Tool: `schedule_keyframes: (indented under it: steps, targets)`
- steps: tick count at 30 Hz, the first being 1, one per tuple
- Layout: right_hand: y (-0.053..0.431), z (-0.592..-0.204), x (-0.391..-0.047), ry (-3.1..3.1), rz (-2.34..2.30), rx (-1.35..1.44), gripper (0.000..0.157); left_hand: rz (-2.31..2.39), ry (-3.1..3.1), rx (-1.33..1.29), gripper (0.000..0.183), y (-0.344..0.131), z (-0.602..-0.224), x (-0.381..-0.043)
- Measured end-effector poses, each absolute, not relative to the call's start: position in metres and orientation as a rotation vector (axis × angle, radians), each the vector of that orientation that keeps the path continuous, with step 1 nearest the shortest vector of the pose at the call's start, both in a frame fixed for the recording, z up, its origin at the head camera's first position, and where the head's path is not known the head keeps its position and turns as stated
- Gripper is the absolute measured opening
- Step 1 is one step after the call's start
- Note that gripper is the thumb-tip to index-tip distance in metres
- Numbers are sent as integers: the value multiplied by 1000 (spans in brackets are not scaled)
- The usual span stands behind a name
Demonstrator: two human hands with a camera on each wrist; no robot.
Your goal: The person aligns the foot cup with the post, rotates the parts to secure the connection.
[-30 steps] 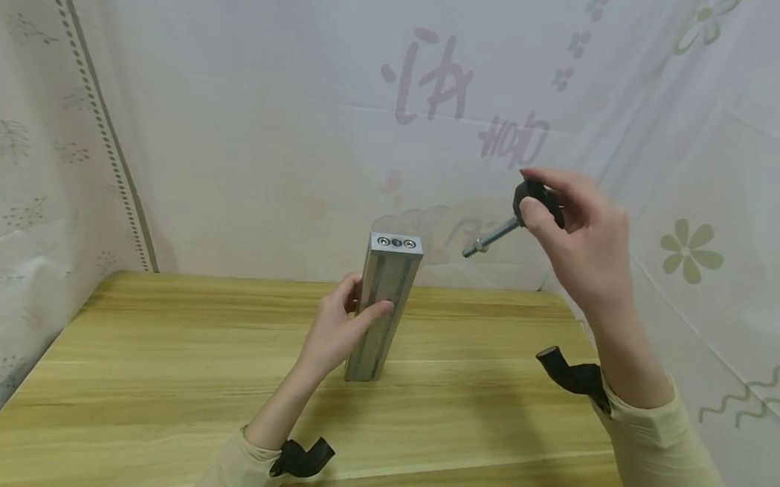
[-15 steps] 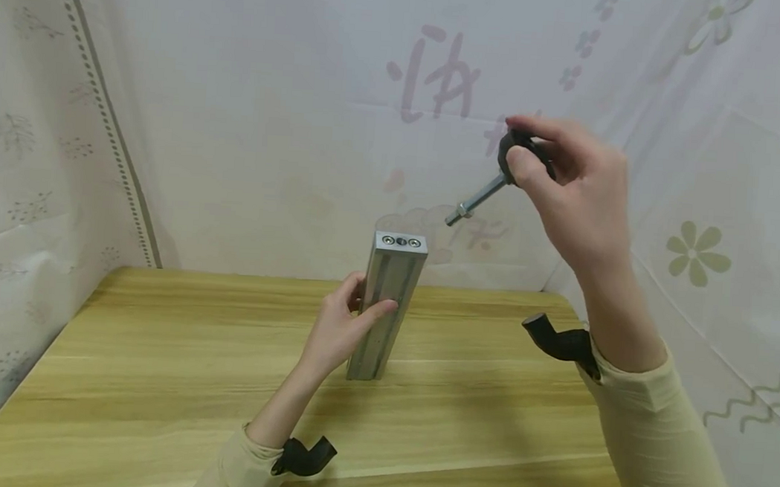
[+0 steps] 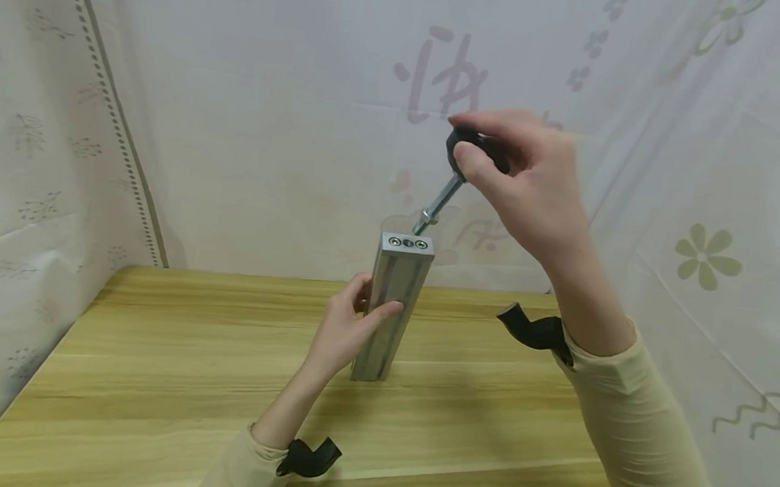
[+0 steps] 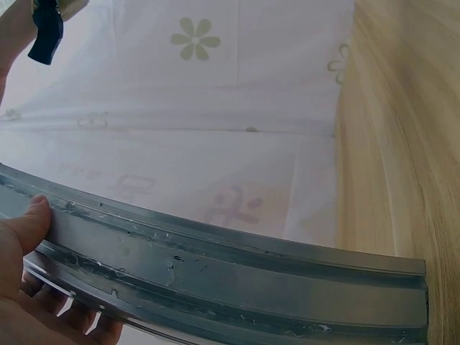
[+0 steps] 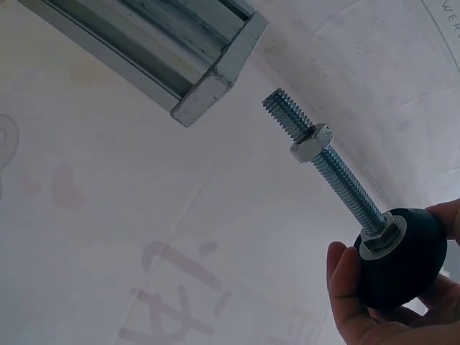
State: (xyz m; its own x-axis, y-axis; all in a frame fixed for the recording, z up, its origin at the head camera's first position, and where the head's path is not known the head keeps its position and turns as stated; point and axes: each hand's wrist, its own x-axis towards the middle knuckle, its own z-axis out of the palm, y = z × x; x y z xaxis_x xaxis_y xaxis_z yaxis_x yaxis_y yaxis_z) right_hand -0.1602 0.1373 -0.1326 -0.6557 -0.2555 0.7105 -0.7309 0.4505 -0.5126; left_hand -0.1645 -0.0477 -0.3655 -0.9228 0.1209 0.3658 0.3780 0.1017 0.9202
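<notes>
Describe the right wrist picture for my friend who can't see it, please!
A right hand holds a round black foot with a threaded metal rod sticking out, and a nut sits near the rod's free end. A metal bar is at the top, not touching the rod, in front of pale, patterned cloth.

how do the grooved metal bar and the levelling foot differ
Shape: the grooved metal bar is long and boxy; the levelling foot has a round black base and a threaded rod with a nut.
Pose: the bar stands nearly upright; the foot slants, rod end down toward the bar's top.
Hold: the left hand grips the bar's side; the right hand holds the foot by its base.
Both show silvery metal.
</notes>
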Motion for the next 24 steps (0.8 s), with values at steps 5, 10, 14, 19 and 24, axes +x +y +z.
schedule_keyframes:
  steps: [5, 10, 14, 19, 24]
  targets:
    - [131, -134, -162, -2206, 1063, 844, 29, -1906, -2174, -510, 41, -48, -366, -165]
    - [128, -135, -164, -2248, 991, 840, 29, -1898, -2172, -520, 40, -48, -366, -165]
    - [125, -136, -166, -2289, 953, 850, 30, -1887, -2180, -515, 38, -48, -366, -165]
    - [121, -137, -169, -2328, 896, 865, 30, -1886, -2173, -506, 37, -48, -366, -166]
    - [118, -137, -170, -2361, 824, 884, 31, -1886, -2160, -523, 37, -48, -367, -166]
